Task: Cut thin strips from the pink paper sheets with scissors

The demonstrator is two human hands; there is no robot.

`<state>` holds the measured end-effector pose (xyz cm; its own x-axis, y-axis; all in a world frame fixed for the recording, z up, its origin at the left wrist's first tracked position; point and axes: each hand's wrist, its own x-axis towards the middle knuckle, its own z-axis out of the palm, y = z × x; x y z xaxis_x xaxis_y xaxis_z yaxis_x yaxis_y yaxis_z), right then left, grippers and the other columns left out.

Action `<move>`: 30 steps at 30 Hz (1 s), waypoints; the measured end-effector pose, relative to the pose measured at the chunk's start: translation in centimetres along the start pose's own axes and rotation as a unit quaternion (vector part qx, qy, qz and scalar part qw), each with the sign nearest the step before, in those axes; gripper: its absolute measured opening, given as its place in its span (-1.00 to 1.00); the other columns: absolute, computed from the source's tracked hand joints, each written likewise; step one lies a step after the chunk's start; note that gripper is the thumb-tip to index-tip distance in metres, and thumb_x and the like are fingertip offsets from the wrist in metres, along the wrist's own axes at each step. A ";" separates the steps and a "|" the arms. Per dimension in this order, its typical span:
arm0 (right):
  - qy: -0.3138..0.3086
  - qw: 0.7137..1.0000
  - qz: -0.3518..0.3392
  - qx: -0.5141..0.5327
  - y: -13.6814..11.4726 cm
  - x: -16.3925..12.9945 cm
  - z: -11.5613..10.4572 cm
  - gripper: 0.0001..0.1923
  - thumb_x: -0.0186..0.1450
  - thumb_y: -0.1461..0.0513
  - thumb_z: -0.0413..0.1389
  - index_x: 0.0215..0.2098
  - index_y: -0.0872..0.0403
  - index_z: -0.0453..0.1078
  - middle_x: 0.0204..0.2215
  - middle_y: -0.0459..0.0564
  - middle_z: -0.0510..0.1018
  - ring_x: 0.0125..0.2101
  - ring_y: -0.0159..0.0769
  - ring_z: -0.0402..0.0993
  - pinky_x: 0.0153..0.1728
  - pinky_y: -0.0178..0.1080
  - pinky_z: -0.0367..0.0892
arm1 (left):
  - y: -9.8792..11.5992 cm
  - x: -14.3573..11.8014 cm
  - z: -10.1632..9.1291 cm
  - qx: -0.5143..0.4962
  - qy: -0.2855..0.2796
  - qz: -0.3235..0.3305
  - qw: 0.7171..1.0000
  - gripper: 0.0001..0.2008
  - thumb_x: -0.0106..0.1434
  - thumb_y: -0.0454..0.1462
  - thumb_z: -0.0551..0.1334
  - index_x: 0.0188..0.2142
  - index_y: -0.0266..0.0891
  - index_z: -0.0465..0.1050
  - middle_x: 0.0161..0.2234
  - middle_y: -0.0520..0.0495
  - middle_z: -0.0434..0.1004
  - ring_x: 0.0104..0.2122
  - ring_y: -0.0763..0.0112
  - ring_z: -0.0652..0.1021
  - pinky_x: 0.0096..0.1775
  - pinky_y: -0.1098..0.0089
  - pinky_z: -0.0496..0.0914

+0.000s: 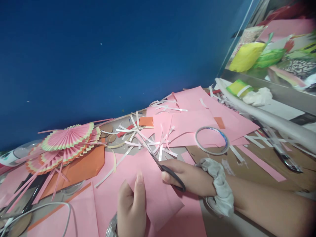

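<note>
Here we have our left hand (132, 205) pinching the near edge of a pink paper sheet (150, 184), thumb and fingers pressed together on it so that it stays taut and a little lifted off the table. Our right hand (190, 177) is closed through the loops of the scissors (163, 166), whose blades point away from us and to the left, lying along the sheet's upper edge; we cannot tell how far the blades are parted. A grey scrunchie (219, 191) sits on that wrist.

The sheet lies right in front of us, on top of more pink paper, which seems why the left hand holds it up: it keeps one layer apart from those below. Just beyond the blade tips lies a heap of thin paper strips (145, 138), white and pink. A ring of tape (212, 141) rests on the far pink sheets, near the right hand but clear of it. To the left, folded paper fans (66, 144) lie on orange card (81, 169), well apart from the hands, and a white cable (49, 210) loops at the near left corner.

The blue wall (111, 56) closes off the far side. Open room is scant; the freest stretch is the brown tabletop (271, 164) beyond our right forearm.
</note>
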<state>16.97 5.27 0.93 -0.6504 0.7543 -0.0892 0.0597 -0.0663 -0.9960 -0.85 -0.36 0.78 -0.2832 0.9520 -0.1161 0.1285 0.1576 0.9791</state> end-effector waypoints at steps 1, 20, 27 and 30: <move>0.000 1.000 0.000 -0.002 -0.1 0.0 0.0 -0.47 0.31 -0.18 0.18 -0.46 0.04 0.16 -0.50 -0.20 0.19 -0.44 -0.35 0.10 -0.38 -0.28 0.06 | 0.3 0.0 0.1 -0.009 -0.010 -0.015 1.000 -0.44 0.19 0.19 0.31 -0.63 -0.16 0.31 -0.66 0.09 0.25 -0.55 0.39 0.32 -0.47 0.41 0.26; 0.057 0.994 0.009 -0.088 -0.5 -0.4 0.5 -0.46 0.33 -0.24 0.04 -0.47 0.00 0.25 -0.49 -0.08 0.30 -0.41 -0.23 0.25 -0.36 -0.22 0.24 | 2.1 -0.4 0.5 0.007 0.011 -0.049 0.999 -0.46 0.12 0.18 0.34 -0.65 -0.14 0.29 -0.66 0.11 0.27 -0.55 0.41 0.27 -0.46 0.40 0.26; 0.024 0.999 0.016 -0.032 -0.8 -0.3 0.3 -0.50 0.35 -0.15 0.11 -0.52 0.00 0.15 -0.58 -0.11 0.33 -0.49 -0.28 0.23 -0.44 -0.26 0.21 | 1.1 -0.3 0.0 0.029 0.005 -0.041 0.999 -0.49 0.16 0.12 0.33 -0.64 -0.15 0.23 -0.64 0.11 0.22 -0.54 0.41 0.28 -0.47 0.41 0.23; 0.026 0.999 0.016 -0.025 -0.9 -0.3 0.4 -0.49 0.35 -0.15 0.11 -0.51 0.00 0.13 -0.57 -0.13 0.29 -0.49 -0.30 0.20 -0.44 -0.26 0.18 | 0.2 -0.2 -0.2 0.045 0.010 -0.026 0.999 -0.51 0.26 0.07 0.25 -0.62 -0.14 0.19 -0.64 0.11 0.17 -0.54 0.41 0.26 -0.47 0.40 0.21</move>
<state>16.84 4.87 1.87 -0.6079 0.7850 -0.1191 0.1187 -0.0584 -0.9912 -1.01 -0.57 1.02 -0.3104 0.9366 -0.1625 0.1968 0.2306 0.9529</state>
